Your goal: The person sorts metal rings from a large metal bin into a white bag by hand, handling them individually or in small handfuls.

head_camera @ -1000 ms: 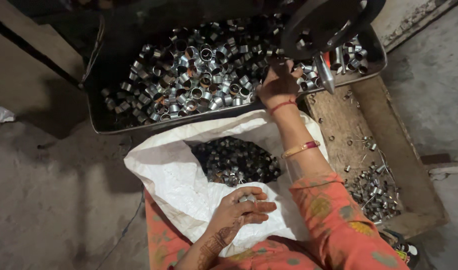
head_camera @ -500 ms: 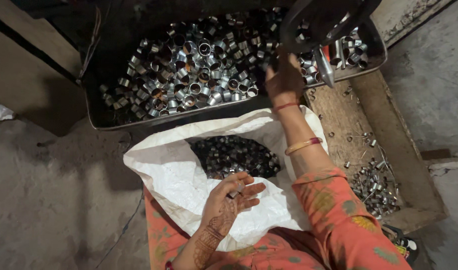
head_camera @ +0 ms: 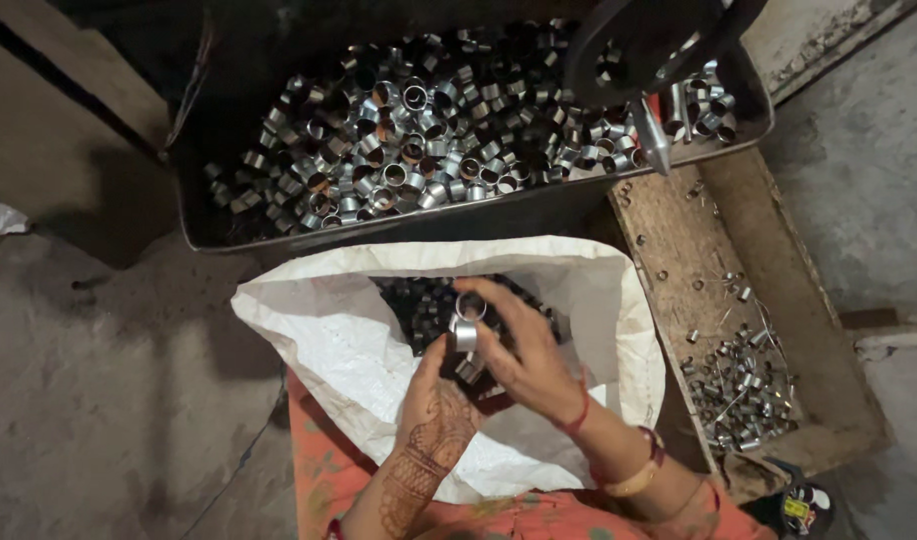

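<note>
Over white sack [head_camera: 359, 350], both hands, left [head_camera: 437, 405], right [head_camera: 524, 355], gripping metal rings [head_camera: 466, 325]

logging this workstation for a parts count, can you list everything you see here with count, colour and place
metal tray: one, dark, top, holding the big heap
metal rings: too many to count, silver, heaped in the tray
white sack: one, open, centre, on the person's lap
dark rings: many, dark grey, inside the sack
wooden tray: one, brown, right of the sack
loose rings: a small pile plus strays, silver, in the wooden tray
machine wheel: one, black, top right, over the tray
concrete floor: grey, left
held rings: at least two, silver, between both hands
left hand: patterned back, over the sack
right hand: red thread and bangles at wrist
</note>
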